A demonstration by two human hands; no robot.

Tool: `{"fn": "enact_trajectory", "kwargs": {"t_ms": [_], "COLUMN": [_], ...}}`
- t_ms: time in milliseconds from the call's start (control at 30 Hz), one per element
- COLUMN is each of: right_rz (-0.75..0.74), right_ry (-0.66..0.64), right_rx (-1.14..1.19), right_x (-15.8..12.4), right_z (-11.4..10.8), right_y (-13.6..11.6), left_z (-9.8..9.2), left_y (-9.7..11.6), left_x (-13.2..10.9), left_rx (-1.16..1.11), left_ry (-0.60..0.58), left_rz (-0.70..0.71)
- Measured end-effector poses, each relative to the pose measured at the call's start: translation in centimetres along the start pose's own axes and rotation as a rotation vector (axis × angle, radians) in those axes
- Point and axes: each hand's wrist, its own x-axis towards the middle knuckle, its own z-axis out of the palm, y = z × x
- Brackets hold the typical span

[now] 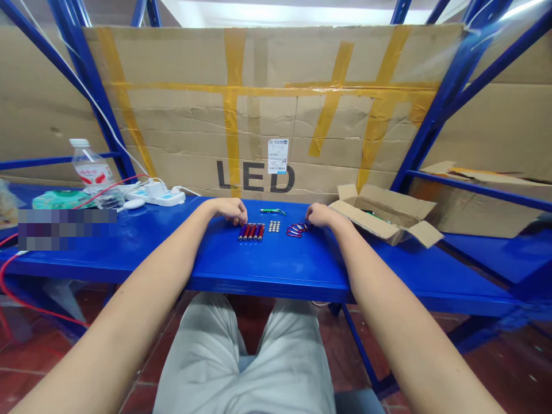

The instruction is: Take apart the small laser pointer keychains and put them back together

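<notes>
On the blue table, my left hand [233,211] is closed, its curled fingertips at the far end of a row of several red and purple metal tubes [252,232]. Whatever its fingers may hold is hidden. My right hand [319,215] is also closed, with fingers bent down beside a fan of red and purple carabiner clips [296,230]. Nothing can be made out inside its grip. Between the two groups lie small silver button cells [274,226] in rows. Behind them rests a green tube with a clip [272,211], looking like a keychain flashlight.
An open cardboard box [375,224] stands right of my right hand. At the left are a plastic bottle [95,175], a white power strip [161,197] and a green packet [58,199]. A large taped cardboard sheet [190,132] walls the back, between blue metal posts [431,126].
</notes>
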Motion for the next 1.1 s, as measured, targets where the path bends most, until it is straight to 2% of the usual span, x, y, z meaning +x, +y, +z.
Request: {"fn": "enact_trajectory", "kwargs": {"t_ms": [133, 233, 300, 367, 433, 500, 633, 767, 833, 933, 1033, 1100], "right_rz": [0.009, 0.02, 0.027, 0.025, -0.007, -0.071, -0.212, -0.278, -0.279, -0.259, -0.285, -0.349], "right_ry": [0.001, 0.027, 0.054, 0.081, 0.115, 0.152, 0.198, 0.239, 0.253, 0.286, 0.325, 0.313], "right_rx": [0.007, 0.012, 0.019, 0.028, 0.049, 0.096, 0.2, 0.24, 0.248, 0.297, 0.436, 0.557], "right_x": [-0.1, -0.4, -0.7, -1.0, -1.1, -1.0, -0.6, -0.3, -0.3, -0.2, 0.5, 1.2], "right_z": [0.0, -0.2, -0.4, -0.5, -0.5, -0.2, 0.6, 1.3, 1.4, 1.5, 1.7, 1.7], "right_y": [-0.1, -0.3, -0.6, -1.0, -1.6, -2.4, -3.9, -4.4, -4.4, -4.4, -4.6, -4.7], "left_z": [0.0, -0.2, -0.3, -0.2, 0.2, 0.7, 2.0, 2.8, 3.0, 3.1, 3.4, 3.6], "left_y": [0.4, 0.3, 0.2, 0.1, 0.3, 0.9, 2.3, 3.0, 3.1, 3.5, 4.4, 5.1], "left_x": [-0.3, -0.4, -0.2, 0.4, 1.7, 3.4, 6.9, 8.6, 8.8, 8.4, 7.5, 6.9], "left_rx": [0.026, 0.025, 0.025, 0.032, 0.058, 0.128, 0.297, 0.444, 0.487, 0.457, 0.372, 0.342], "left_ry": [-0.022, 0.004, 0.077, 0.207, 0.355, 0.433, 0.431, 0.331, 0.334, 0.444, 0.55, 0.56], "left_rz": [-0.008, -0.025, -0.015, 0.04, 0.119, 0.192, 0.265, 0.236, 0.221, 0.254, 0.395, 0.518]}}
